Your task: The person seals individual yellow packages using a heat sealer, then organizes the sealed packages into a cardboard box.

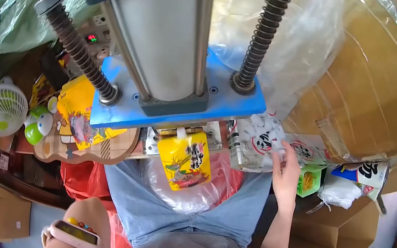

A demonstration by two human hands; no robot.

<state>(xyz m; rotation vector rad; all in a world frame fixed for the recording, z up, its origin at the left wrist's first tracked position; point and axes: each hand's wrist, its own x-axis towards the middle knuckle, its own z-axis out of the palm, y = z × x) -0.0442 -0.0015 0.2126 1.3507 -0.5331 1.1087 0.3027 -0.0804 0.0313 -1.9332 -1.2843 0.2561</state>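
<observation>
My right hand is at the near right edge of a pile of glossy white printed packets, its fingers stretched out and apart, touching the top of the pile. No object shows in its grip. On my left wrist are a pink-framed watch and a beaded bracelet; the left hand itself is out of the frame. A yellow printed pouch lies under the front edge of the blue press plate, its top end by the metal part beneath. More yellow pouches lie on a patterned board to the left.
Tall springs and a metal cylinder rise above the plate. A white fan stands at the far left. At right are a green packet, a white-and-blue bag and cardboard boxes. Clear plastic hangs behind.
</observation>
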